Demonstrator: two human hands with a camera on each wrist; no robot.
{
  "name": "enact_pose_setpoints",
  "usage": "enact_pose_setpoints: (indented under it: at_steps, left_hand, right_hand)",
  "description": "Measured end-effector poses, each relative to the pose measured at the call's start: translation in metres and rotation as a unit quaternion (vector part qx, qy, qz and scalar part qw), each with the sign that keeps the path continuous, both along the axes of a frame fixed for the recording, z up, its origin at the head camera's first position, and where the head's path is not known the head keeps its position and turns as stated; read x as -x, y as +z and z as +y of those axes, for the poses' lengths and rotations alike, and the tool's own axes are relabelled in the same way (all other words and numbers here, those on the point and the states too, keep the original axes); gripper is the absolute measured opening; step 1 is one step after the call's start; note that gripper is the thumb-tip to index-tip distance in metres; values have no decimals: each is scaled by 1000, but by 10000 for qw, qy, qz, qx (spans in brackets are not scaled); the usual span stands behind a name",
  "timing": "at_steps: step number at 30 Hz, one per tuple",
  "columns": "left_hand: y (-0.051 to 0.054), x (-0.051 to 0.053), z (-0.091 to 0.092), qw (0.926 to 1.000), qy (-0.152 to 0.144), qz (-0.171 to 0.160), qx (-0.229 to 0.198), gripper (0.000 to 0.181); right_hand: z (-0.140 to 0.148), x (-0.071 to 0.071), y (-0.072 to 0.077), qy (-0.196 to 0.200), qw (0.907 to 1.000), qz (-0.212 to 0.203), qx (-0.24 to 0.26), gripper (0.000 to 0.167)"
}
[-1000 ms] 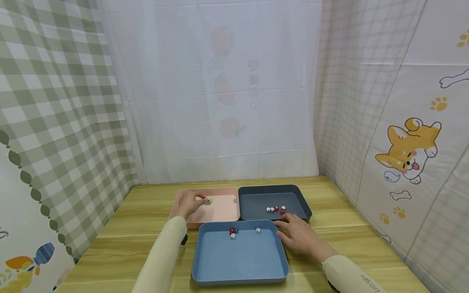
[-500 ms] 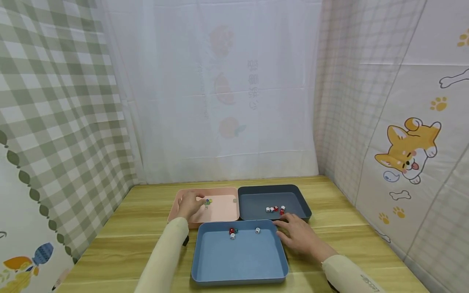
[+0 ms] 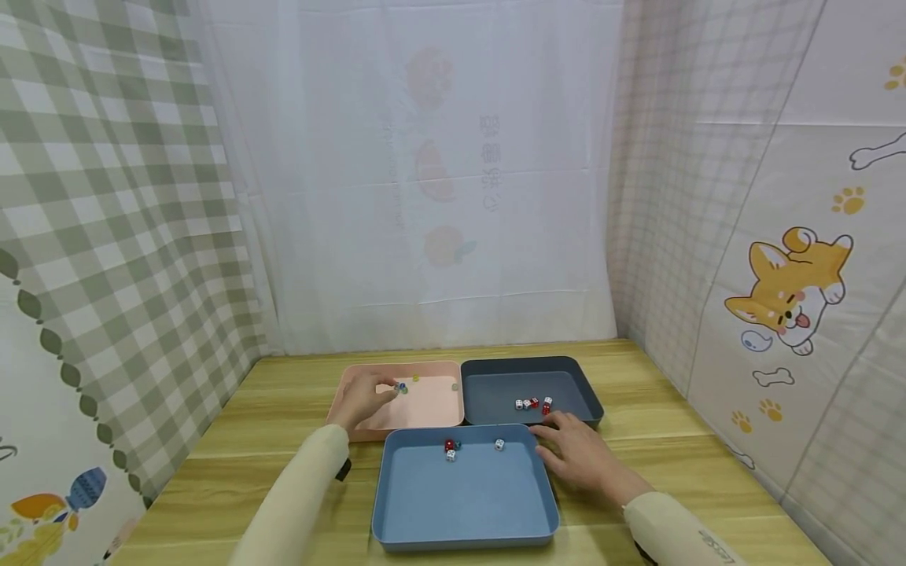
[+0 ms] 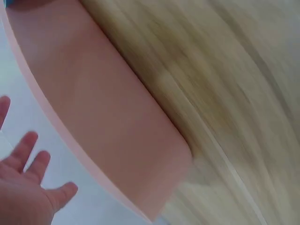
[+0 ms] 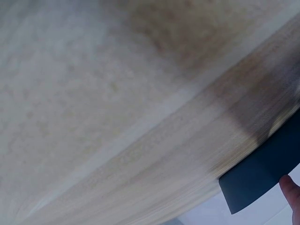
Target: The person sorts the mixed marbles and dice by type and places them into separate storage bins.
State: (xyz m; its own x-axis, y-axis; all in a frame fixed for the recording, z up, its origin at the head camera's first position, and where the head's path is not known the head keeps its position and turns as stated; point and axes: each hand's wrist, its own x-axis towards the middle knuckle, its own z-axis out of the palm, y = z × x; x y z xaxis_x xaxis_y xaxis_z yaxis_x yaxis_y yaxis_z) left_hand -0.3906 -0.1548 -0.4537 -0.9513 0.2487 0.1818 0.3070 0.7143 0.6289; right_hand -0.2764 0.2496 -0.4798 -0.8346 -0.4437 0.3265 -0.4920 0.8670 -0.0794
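In the head view my left hand (image 3: pixel 362 399) reaches over the pink tray (image 3: pixel 432 413), thumb and forefinger apart beside a few small glassy marbles (image 3: pixel 403 387). A yellow marble (image 3: pixel 415 378) lies farther back, and a pale one (image 3: pixel 454 387) near the tray's right wall. The left wrist view shows that hand's spread fingers (image 4: pixel 40 164) above the tray's rim. My right hand (image 3: pixel 580 452) rests at the back right corner of the blue tray (image 3: pixel 467 503), its fingers reaching toward the dark tray (image 3: pixel 495 381). Whether its fingertips touch the rims is unclear.
Red and white dice (image 3: pixel 527 404) lie in the dark tray. A red die (image 3: pixel 449 445), a white die (image 3: pixel 451 456) and a dark green die sit in the blue tray, with another white die (image 3: pixel 499 445) to their right. Curtains enclose the wooden-patterned table (image 3: pixel 233 456).
The yellow marble has rolled back and right, away from the other marbles. My left hand has shifted slightly, its wrist lower and to the left. The right hand stays put.
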Motion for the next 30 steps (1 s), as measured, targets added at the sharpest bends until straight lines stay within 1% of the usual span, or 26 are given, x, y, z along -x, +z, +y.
enact_pose_setpoints:
  at_steps: [4, 6, 9, 10, 13, 16, 18, 20, 24, 27, 30]
  left_hand:
    - [0, -7, -8, 9988, -405, -195, 166, 38]
    - [-1, -11, -12, 9981, -510, -261, 241, 42]
    - [-3, -16, -17, 9972, -588, -419, 208, 47]
    - [-3, -18, -19, 9968, -636, -424, 232, 48]
    - [-6, -23, -25, 9950, -897, -267, 345, 50]
    - [-7, -28, -30, 9904, -1263, 92, 556, 50]
    - [-7, -33, -31, 9866, -1464, 242, 681, 51]
    - [-8, -38, -33, 9833, -1618, 270, 785, 53]
    - [-10, -49, -36, 9778, -1854, 198, 958, 62]
    - [-13, -57, -38, 9743, -1959, 215, 1092, 71]
    - [-15, -65, -41, 9706, -2002, 311, 1297, 79]
  right_hand:
    - [0, 1, 1, 2, 10000, -24, 1, 34]
    - [1, 2, 2, 11, 10000, -26, -22, 34]
    - [1, 2, 4, 41, 10000, -30, -50, 35]
    - [1, 2, 4, 50, 10000, -25, -56, 34]
    - [0, 2, 6, 79, 9999, -27, -59, 34]
    - [0, 2, 6, 65, 10000, -42, -60, 34]
    - [0, 2, 6, 50, 9999, -61, -76, 34]
    - [0, 2, 5, 37, 9999, -95, -80, 34]
    - [-1, 0, 6, -13, 9998, -188, -61, 34]
    - [-1, -1, 7, -72, 9996, -257, -9, 33]
    - [-2, -2, 9, -100, 9994, -318, 82, 33]
